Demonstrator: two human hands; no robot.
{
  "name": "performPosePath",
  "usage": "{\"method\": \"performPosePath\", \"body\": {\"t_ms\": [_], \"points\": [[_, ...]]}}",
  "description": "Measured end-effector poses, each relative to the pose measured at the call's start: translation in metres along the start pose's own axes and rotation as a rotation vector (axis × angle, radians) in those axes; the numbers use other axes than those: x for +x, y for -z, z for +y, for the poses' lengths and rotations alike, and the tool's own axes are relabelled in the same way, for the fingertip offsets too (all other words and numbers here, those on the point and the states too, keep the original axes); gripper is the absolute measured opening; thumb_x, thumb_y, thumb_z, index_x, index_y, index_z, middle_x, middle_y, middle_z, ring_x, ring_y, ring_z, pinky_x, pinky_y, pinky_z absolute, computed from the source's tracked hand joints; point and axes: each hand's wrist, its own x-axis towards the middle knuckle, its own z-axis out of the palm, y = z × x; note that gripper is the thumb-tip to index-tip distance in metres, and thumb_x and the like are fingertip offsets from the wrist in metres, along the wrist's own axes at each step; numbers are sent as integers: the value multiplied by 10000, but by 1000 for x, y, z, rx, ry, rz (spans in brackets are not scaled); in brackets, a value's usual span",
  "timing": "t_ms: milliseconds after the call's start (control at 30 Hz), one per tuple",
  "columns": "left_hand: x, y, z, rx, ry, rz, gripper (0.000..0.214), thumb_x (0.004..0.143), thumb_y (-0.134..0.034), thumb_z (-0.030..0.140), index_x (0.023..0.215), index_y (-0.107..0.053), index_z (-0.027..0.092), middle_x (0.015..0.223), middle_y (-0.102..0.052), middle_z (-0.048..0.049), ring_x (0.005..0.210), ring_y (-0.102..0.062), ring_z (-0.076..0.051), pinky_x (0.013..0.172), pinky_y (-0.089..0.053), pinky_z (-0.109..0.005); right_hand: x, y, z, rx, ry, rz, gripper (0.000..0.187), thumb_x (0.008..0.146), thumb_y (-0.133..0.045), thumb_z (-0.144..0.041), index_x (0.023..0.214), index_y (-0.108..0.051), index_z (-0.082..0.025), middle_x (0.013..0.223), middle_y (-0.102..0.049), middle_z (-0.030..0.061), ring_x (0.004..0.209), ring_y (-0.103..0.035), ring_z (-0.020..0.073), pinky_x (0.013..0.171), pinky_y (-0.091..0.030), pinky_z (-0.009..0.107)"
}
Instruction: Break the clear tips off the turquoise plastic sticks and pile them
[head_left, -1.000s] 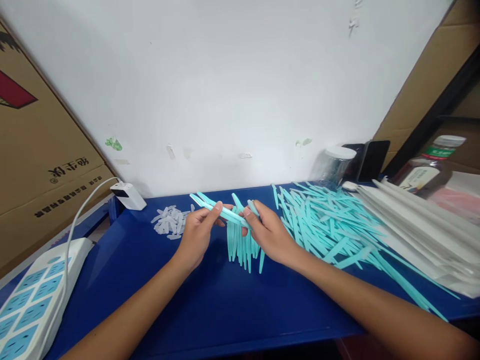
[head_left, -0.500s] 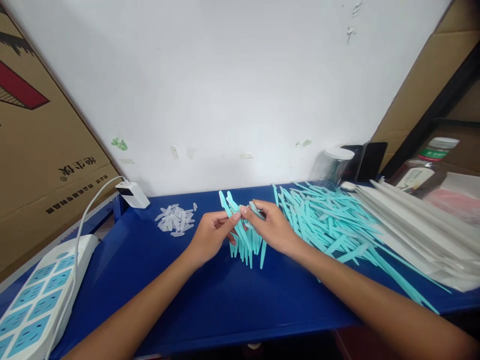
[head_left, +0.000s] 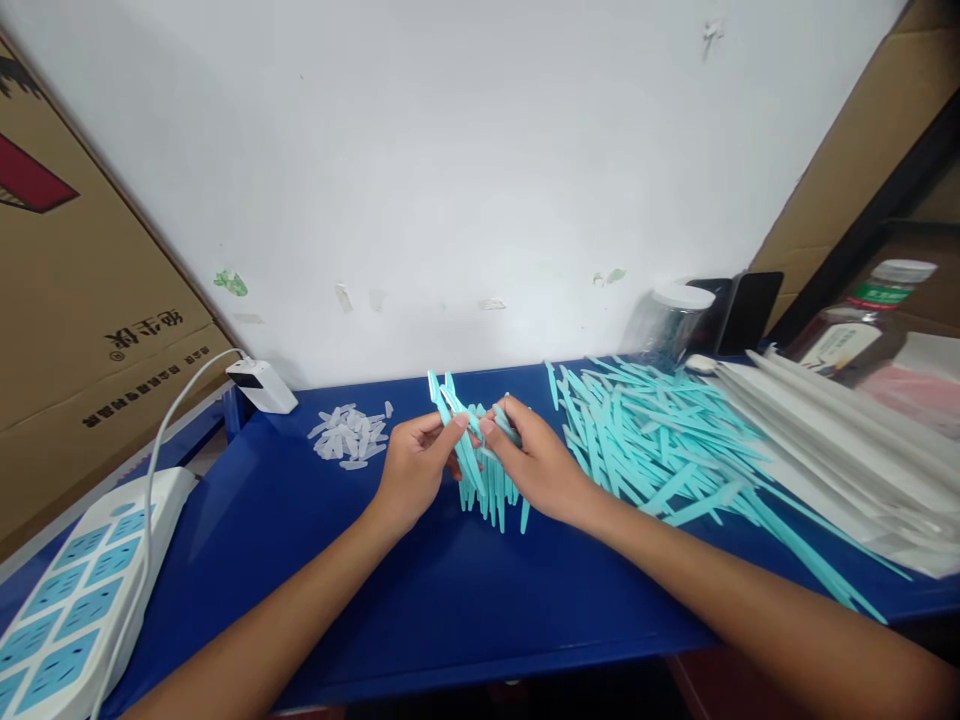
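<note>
Between thumb and fingers, my left hand (head_left: 416, 462) is closed on slim turquoise eyebrow razors (head_left: 466, 455), their heads pointing up and away. My right hand (head_left: 541, 458) is closed too, pinching another turquoise razor (head_left: 507, 425) whose far end meets those in the left hand. Fingers partly cover both grips, so the exact number held is unclear. Under the hands, a row of turquoise razors (head_left: 493, 500) lies on the blue table (head_left: 450, 600), handles toward me. A small heap of translucent blade covers (head_left: 349, 437) sits left of my left hand.
To the right spreads a large pile of turquoise razors (head_left: 660, 440). Behind it stand a lidded clear jar (head_left: 673, 325) and dark phones (head_left: 750, 312). White packets (head_left: 832, 460) and a bottle (head_left: 855, 325) are far right. A power strip (head_left: 82, 590) and white charger (head_left: 261, 386) are left.
Both hands have shifted slightly left with the razors, and the right fingers have closed in nearer the left hand's razors. The camera view has moved a little.
</note>
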Motion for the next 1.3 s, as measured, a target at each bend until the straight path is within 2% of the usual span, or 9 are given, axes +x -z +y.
{"method": "performPosePath", "body": {"t_ms": [100,200,333,533,700,767,933,1100,1300], "points": [[5,7,-2,-40,8,41,401,928,-686,561,887,-765,170,726,-726,-37,544,-625,-158,500,-512,-275,-3,2,-4,58,-30,-190,301,1087,-421,-501,945,-472,-241,890,-635,-4,661,-571,144,616,-452,287],[9,13,-2,-56,7,86,430,915,-698,579,969,-769,158,778,-743,-51,567,-649,-157,490,-500,-254,-4,6,-7,26,-80,-287,309,1098,-397,-472,950,-511,-226,879,-683,4,533,-559,117,556,-448,279],[10,15,2,-34,21,36,459,902,-711,593,954,-775,142,829,-754,-68,607,-668,-156,517,-536,-254,0,10,-8,-63,-110,-306,372,1099,-389,-482,929,-577,-209,735,-679,-10,467,-547,115,519,-422,266],[3,10,3,-46,138,-110,500,906,-702,606,1084,-772,144,769,-738,-57,677,-709,-200,634,-624,-334,3,12,-6,-215,45,-313,392,1101,-419,-401,776,-513,-203,643,-619,-19,587,-548,130,601,-363,268],[6,15,2,105,74,-101,434,892,-727,582,871,-744,149,703,-707,-26,616,-641,-151,604,-550,-278,2,17,-9,-358,110,-344,421,1100,-416,-408,740,-487,-202,634,-517,-24,572,-459,127,581,-278,284],[11,22,1,168,87,-93,446,890,-716,597,821,-723,156,710,-724,-29,629,-651,-154,603,-525,-267,4,22,-7,-384,93,-333,443,1101,-408,-439,735,-488,-201,651,-540,-12,582,-475,133,588,-280,287],[24,50,-9,383,325,-173,488,803,-747,655,815,-720,168,746,-763,-61,603,-672,-190,510,-482,-274,20,44,7,-462,24,-136,457,1094,-402,-493,782,-551,-193,758,-659,38,670,-580,169,628,-326,293],[26,56,-13,584,296,-122,502,797,-749,632,621,-576,195,502,-525,43,401,-566,-144,446,-427,-259,28,52,17,-524,-9,-59,452,1092,-408,-470,777,-574,-191,769,-690,54,656,-591,177,626,-332,299],[22,43,-3,757,280,-46,402,836,-726,559,974,-739,183,625,-697,-5,423,-602,-177,462,-452,-291,25,48,17,-518,-16,-81,442,1083,-422,-483,797,-594,-193,770,-684,65,674,-600,191,639,-349,305]]}}
